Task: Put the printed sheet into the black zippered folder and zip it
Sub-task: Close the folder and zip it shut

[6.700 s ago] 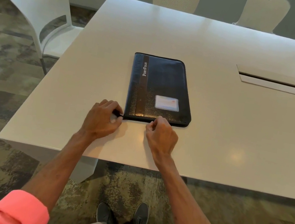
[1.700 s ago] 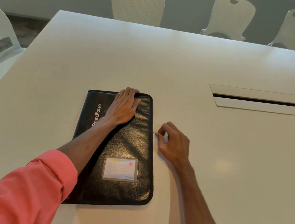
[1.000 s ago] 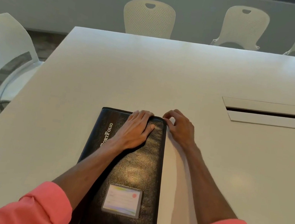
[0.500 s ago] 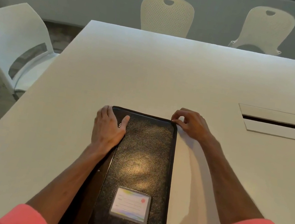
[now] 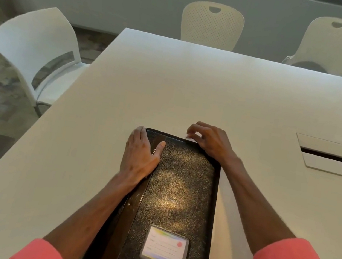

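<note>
The black zippered folder (image 5: 176,198) lies closed on the white table (image 5: 195,83), its long side running away from me, with a label card (image 5: 164,249) in a clear pocket near my end. My left hand (image 5: 138,155) lies flat on the folder's far left corner, thumb on the cover. My right hand (image 5: 211,140) is at the far edge, fingertips pinched together just over the zipper line; the pull itself is hidden by the fingers. No printed sheet is visible.
A white chair (image 5: 36,50) stands at the table's left side. Two cream chairs (image 5: 212,25) (image 5: 333,43) stand along the far edge before a grey wall. A recessed cable slot (image 5: 337,157) is set in the tabletop to the right.
My right hand has slid from the folder's right side, round the far right corner, leftward along the far edge. My left hand shifted from the cover's middle to the far left corner.
</note>
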Demonstrator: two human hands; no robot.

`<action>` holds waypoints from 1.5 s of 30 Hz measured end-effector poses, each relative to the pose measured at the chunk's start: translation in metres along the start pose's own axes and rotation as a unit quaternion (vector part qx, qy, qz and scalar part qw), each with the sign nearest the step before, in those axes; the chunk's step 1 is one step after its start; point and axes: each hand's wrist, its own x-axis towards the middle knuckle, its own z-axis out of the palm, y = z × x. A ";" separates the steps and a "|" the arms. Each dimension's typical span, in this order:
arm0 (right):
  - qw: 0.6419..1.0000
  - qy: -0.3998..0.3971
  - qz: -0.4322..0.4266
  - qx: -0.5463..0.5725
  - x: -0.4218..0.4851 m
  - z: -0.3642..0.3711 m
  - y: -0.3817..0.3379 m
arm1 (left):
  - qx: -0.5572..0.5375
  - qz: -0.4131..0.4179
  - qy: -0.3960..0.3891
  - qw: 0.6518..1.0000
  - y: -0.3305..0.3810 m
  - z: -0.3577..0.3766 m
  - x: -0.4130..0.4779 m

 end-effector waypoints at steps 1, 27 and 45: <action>1.000 -0.002 -0.005 -0.001 0.007 0.004 -0.005 | 0.000 0.000 0.000 1.000 0.000 0.000 0.000; 1.000 -0.012 -0.002 0.002 0.072 0.049 -0.089 | -0.010 -0.005 0.003 1.000 -0.001 0.008 -0.002; 0.952 0.002 0.305 -0.005 -0.086 0.016 -0.171 | -0.068 0.049 -0.031 0.996 -0.010 -0.008 -0.031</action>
